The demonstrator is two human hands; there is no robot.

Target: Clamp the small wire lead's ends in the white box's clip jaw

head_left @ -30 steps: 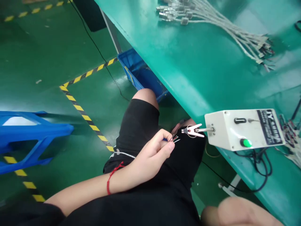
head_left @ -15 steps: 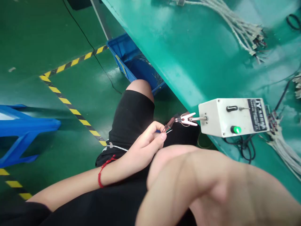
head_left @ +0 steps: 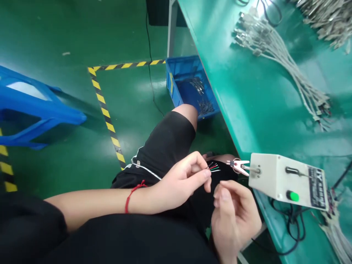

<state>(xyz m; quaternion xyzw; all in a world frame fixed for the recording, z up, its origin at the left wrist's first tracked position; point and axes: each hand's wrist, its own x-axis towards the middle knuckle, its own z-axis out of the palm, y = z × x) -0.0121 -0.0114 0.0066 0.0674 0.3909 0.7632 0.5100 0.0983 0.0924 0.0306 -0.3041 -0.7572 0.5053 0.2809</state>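
Observation:
My left hand (head_left: 189, 174), with a red cord bracelet at its wrist, is closed in a pinch over my lap. Thin black, red, green and white wires (head_left: 213, 167) fan out from its fingertips; the cable behind them is hidden. Below and to the right, my right hand (head_left: 233, 209) has curled fingers with the thumb against them. Whatever it may pinch is too small or hidden to see. Just right of the wire ends, apart from both hands, is a pale pink spring clip (head_left: 239, 165) on the shaft of a white box machine (head_left: 288, 181) with a green button.
Bundled white cables (head_left: 288, 66) lie on the green tabletop (head_left: 233, 99), with more heaped at its far right. A blue crate (head_left: 176, 93) stands below the edge. On the floor are a blue stool (head_left: 44, 106), striped tape (head_left: 106, 112) and a black cord (head_left: 150, 77).
My right arm, earlier large and blurred in front, has drawn back so its hand shows. The wires are now apart from the clip and fanned out. The whole view has shifted and turned.

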